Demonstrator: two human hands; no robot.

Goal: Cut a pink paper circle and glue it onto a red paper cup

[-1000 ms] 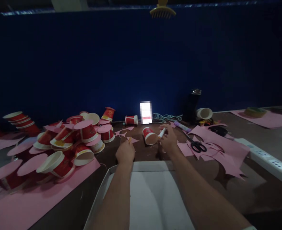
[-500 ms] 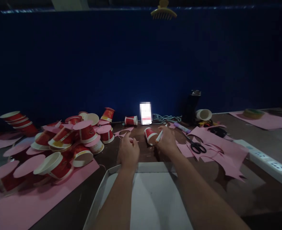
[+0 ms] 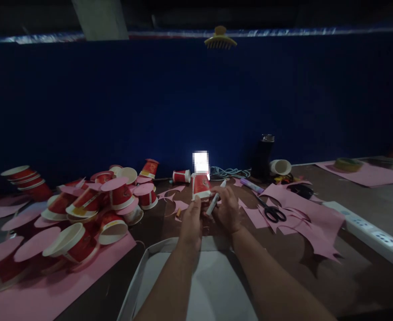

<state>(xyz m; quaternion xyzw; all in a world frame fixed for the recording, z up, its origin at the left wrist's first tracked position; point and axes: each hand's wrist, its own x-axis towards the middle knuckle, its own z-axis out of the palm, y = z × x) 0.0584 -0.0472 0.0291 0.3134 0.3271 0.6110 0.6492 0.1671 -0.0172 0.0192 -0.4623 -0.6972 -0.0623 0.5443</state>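
Note:
My left hand (image 3: 191, 223) grips a red paper cup (image 3: 201, 185) near its white rim, which points down towards me. In my right hand (image 3: 229, 209) is a slim white pen-shaped tube (image 3: 215, 200), slanted beside the cup; its exact kind is unclear. The fingers of this hand are curled round the tube, close to the cup's right side. Beneath both hands lies the far edge of a shallow white box (image 3: 169, 245). Pink paper scraps (image 3: 178, 192) and a small orange-brown piece (image 3: 178, 212) lie left of the cup.
Red cups with pink paper discs (image 3: 118, 185) crowd the left. Black-handled scissors (image 3: 274, 214) rest on cut pink paper (image 3: 313, 223) at right, near a power strip (image 3: 366, 229). A dark bottle (image 3: 263, 156), cables (image 3: 230, 173) and a bright screen (image 3: 201, 162) stand behind.
My left hand has closed on the cup that was lying on the table; it is now raised and turned rim-down. My right hand keeps the white tube. The view has tilted up slightly.

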